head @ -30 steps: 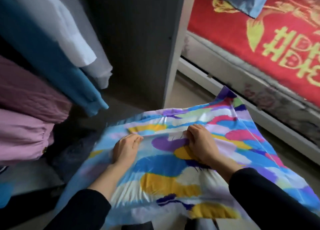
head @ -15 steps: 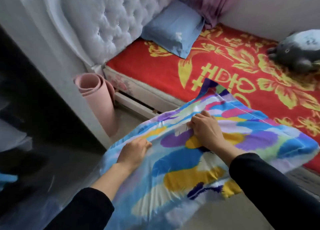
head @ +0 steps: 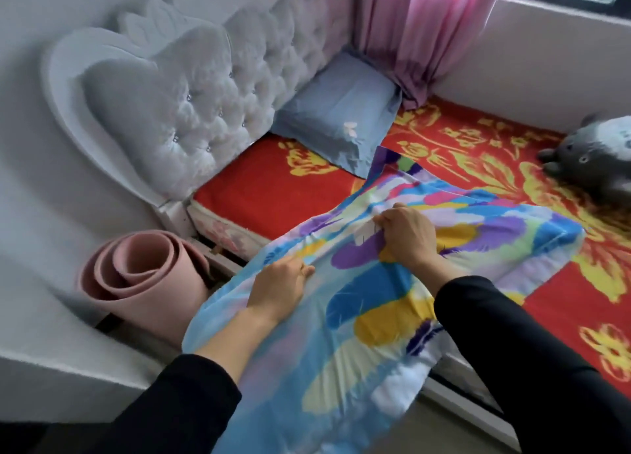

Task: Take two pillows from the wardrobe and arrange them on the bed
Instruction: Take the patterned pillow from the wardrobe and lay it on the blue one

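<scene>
**Patterned pillow held over the bed's near edge**

From my feed, much is cut off: both of my operator's forearms leave the bottom of the view in dark sleeves, the grey plush toy (head: 590,156) is clipped by the right edge, and the lower end of the colourful pillow (head: 392,283) blurs out toward the bottom. I cannot see the fingertips of either hand; they curl into the fabric.

The left hand (head: 278,288) pinches a fold of the pillow's cover along its upper seam, fingers closed tight on the cloth. The right hand (head: 406,237) does the same further right, bunching the thin, smooth, slightly glossy fabric into small creases. The cover carries brushy patches of blue, yellow, purple and pink.

The pillow hangs partly over the bed (head: 273,187), its far corner lying above the red blanket with yellow floral print, its near end out past the mattress edge. A pale blue pillow (head: 341,112) leans at the head of the bed against the tufted, button-studded grey headboard (head: 191,112), just beside the pink curtain (head: 420,33). A rolled pink mat (head: 143,276) stands on the floor against the bed frame, left of the held pillow.

A stretch of red blanket lies open between the blue pillow and the bed's near corner.
</scene>
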A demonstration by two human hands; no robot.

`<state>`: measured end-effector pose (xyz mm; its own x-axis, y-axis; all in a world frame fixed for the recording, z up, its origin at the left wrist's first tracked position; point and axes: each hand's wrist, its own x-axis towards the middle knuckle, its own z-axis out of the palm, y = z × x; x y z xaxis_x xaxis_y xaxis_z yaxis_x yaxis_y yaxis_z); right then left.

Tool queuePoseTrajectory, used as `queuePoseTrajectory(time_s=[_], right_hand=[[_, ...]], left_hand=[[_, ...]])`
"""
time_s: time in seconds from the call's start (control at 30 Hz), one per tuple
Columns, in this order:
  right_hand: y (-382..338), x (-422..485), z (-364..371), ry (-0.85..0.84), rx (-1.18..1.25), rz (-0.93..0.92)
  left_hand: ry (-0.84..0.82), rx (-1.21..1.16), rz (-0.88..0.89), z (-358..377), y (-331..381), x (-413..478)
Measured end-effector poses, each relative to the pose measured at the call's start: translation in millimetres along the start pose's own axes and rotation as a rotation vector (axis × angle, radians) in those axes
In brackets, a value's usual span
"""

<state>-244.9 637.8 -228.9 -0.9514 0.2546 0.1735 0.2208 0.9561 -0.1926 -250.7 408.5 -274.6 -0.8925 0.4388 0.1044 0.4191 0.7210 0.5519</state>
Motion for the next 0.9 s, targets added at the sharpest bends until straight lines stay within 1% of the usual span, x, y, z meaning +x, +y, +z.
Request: queuePoseTrajectory(time_s=[0.17,0.3,0.43,0.6,0.7,0.77,0.83,0.9], right_hand=[[-4,105,22,0.023,0.078,0.002],[-10,193,46,0.061,0.174,-0.037],[-18,284,86,0.037,0.235,-0.084],[-25,380,145,0.007,0.323,-0.072],[-32,421,179,-0.005,0.393,-0.028],[-37,441,204,-0.033,0.431,0.004],[-41,456,232,-0.098,0.445,0.063],[-39,462,263,-0.241,0.439,0.141]], left_hand=[[0.005,0.046,-0.011,-9,-26,100],[0.024,0.058,-0.04,-13,-52,180],[0.048,0.068,-0.096,-8,-87,259],[0.024,0.114,-0.164,6,-128,342],[0.013,0.148,-0.197,12,-151,378],[-0.008,0.154,-0.196,18,-168,396],[-0.045,0.168,-0.206,33,-190,410],[-0.148,0.181,-0.226,54,-215,423]])
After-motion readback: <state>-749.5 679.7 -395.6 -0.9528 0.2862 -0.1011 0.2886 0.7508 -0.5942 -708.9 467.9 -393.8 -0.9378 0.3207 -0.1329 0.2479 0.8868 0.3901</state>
